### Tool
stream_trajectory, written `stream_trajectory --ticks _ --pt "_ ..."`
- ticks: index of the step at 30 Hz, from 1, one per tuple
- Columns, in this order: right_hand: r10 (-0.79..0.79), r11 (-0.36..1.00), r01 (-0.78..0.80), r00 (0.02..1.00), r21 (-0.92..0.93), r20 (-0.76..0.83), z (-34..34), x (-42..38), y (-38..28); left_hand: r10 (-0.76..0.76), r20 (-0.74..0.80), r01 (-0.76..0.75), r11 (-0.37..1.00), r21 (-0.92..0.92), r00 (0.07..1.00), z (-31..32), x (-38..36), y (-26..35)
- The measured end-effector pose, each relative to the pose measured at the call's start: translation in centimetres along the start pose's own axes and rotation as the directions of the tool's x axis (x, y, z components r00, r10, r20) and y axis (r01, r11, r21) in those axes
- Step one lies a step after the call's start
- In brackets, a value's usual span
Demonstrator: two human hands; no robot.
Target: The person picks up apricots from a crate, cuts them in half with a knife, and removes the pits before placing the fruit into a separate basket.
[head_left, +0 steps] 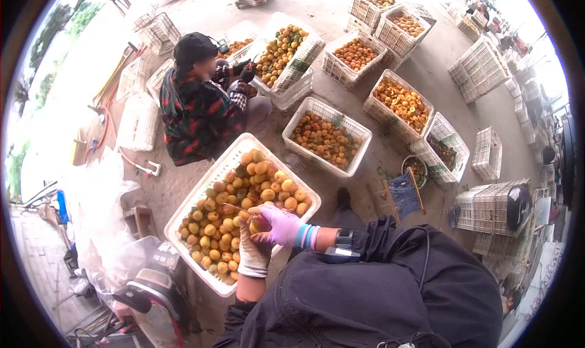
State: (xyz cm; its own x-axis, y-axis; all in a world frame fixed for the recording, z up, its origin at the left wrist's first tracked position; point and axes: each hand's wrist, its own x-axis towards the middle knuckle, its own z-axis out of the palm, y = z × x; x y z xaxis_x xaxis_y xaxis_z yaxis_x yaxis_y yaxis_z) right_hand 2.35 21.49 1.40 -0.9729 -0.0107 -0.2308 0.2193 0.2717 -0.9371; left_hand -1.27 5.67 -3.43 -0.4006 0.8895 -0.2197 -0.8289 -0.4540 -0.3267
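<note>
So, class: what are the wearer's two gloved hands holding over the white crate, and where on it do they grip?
One orange fruit, pinched between the left hand below and the right hand over its top; exact finger placement cannot be told.
</note>
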Motion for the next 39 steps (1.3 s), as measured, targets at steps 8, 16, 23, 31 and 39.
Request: stream_trajectory --ticks 8,16,23,31,39 --pt "0.136 0.988 -0.123 0.978 0.091 -0.158 -6.3 -2.8 3.0 0.149 -0.317 0.133 0.685 0.716 0.937 2.8 6.1 -5.8" --pt "0.589 0.375 -0.246 0.808 0.894 -0.024 -16.1 -8.4 13.1 0.147 -0.518 0.391 0.495 0.776 0.843 1.2 12.3 -11.1" --pt "0.824 0.401 0.012 0.431 0.916 -0.367 -35.4 -12.1 23.6 0.384 -0.410 0.298 0.317 0.900 0.828 -1.1 13.1 -8.8" --pt "0.805 0.592 -0.243 0.143 0.768 -0.576 -51.5 -10.2 32.9 0.523 -0.422 0.413 0.142 0.900 0.740 -0.4 8.6 -9.4" --pt "0.800 0.468 -0.206 0.513 0.860 -0.312 -34.3 -11.2 29.4 0.799 -0.213 0.696 -0.317 0.644 0.562 -1.8 0.6 -4.3"
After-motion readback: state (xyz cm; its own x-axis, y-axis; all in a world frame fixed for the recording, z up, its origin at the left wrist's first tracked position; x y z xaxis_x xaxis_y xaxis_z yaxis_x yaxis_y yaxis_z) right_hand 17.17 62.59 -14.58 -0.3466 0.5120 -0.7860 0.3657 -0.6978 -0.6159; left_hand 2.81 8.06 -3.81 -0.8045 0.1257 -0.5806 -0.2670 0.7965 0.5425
